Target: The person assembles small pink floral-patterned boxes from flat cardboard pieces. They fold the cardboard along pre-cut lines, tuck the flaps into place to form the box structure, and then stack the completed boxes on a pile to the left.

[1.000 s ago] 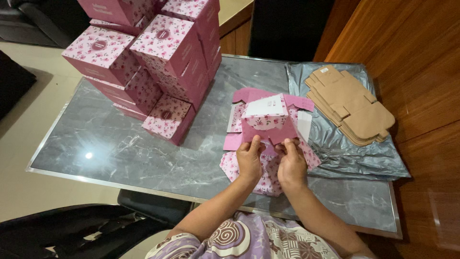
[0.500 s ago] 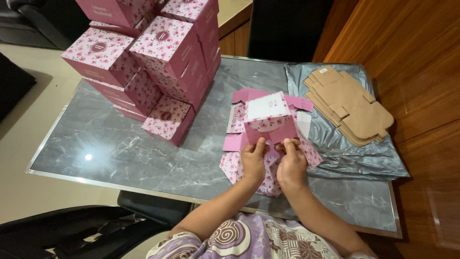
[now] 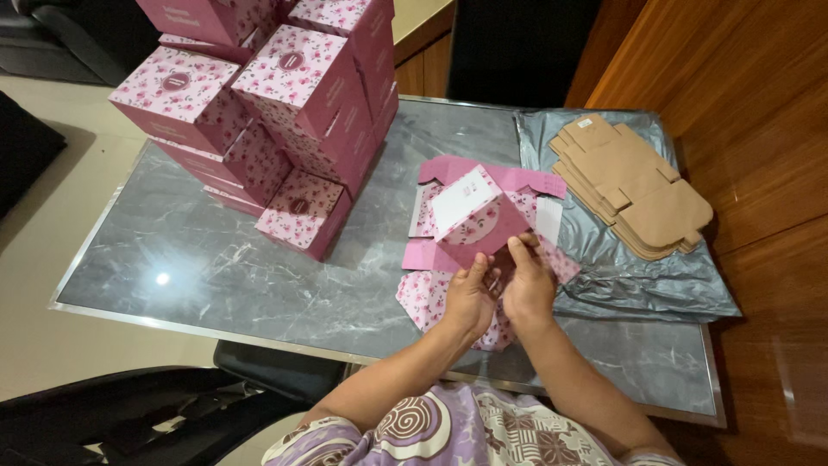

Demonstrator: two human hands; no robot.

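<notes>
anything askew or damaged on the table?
No damage visible. The stack of pink floral boxes is piled unevenly, several tilted, one box leaning at its base. The flat brown cardboard blanks lie neatly on grey plastic sheeting.

Person seen from above. Both forearms are bare, ending in the left hand (image 3: 468,298) and the right hand (image 3: 528,289); neither wrist nor any visible finger carries a ring, watch or band. The garment (image 3: 448,431) at the lower edge is light purple with short sleeves, printed with white and dark brown spiral rounds and leaf-like patches.
</notes>
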